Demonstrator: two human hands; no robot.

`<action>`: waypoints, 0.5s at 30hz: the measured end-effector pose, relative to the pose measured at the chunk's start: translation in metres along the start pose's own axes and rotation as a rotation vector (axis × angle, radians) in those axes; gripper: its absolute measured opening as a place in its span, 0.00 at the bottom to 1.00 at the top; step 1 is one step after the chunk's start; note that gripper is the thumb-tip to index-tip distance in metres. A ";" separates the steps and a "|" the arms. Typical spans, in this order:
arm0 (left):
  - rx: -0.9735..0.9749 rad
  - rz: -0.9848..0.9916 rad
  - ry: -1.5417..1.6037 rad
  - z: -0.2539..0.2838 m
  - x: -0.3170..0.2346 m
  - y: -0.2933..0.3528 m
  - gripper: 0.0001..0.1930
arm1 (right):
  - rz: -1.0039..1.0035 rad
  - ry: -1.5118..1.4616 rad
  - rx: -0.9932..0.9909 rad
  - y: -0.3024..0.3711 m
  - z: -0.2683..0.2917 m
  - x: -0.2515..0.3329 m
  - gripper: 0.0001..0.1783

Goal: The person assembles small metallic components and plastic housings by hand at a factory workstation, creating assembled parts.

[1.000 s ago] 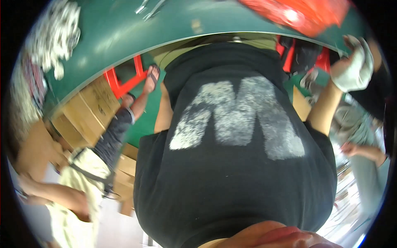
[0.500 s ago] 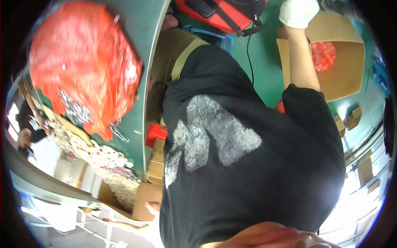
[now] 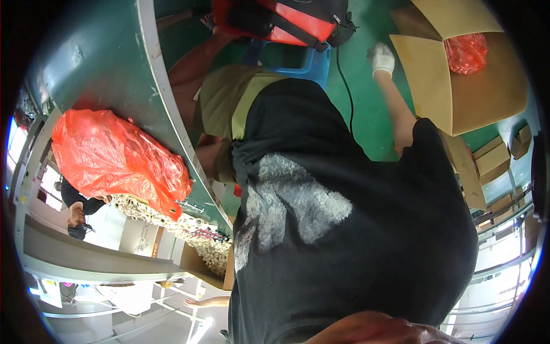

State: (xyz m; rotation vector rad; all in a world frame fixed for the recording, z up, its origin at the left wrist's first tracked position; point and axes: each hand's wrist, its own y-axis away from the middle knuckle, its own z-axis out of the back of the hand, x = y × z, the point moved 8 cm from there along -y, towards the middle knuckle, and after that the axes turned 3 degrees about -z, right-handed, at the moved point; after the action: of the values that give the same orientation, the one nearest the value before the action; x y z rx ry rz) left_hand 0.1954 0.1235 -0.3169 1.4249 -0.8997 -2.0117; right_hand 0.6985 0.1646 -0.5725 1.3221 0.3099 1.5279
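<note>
My right hand [image 3: 382, 59], in a white glove with greyish fingers, hangs over the green floor left of an open cardboard box [image 3: 427, 86]. Its fingers look loosely spread, with nothing visible in them. The glove is small in view and apart from the box flap. Inside that box lies a red plastic bag [image 3: 467, 53]. My left hand is not in view. On the table [image 3: 103, 63] at the left sits a large, filled red plastic bag [image 3: 120, 157], its contents mostly hidden. Small metal-looking pieces [image 3: 192, 206] show by its lower right end.
A red and black bag [image 3: 281, 23] rests on a blue stool [image 3: 312, 66], with a black cable [image 3: 344, 92] on the floor. Pale small parts [image 3: 212, 252] are heaped beyond the table bag. Another person [image 3: 80, 206] is at far left. Smaller boxes [image 3: 491, 162] stand at right.
My gloved right hand has moved left and down from the box flap to over the floor. The view has shifted, so the large red bag appears lower and the table edge tilts.
</note>
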 end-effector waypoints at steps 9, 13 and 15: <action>0.004 -0.083 -0.175 0.015 -0.016 0.028 0.18 | -0.788 0.213 0.668 0.111 -0.106 -0.223 0.25; 0.085 -0.118 -0.219 -0.012 -0.020 0.025 0.18 | -0.808 0.141 0.708 0.110 -0.089 -0.230 0.23; 0.091 -0.126 -0.285 0.006 -0.022 0.030 0.18 | -0.721 0.133 0.742 0.125 -0.087 -0.210 0.23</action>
State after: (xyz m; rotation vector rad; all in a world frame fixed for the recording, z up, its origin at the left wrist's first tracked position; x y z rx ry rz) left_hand 0.1979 0.1208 -0.2792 1.2898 -1.0542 -2.3371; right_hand 0.5285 -0.0221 -0.6308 1.4176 1.3768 0.8893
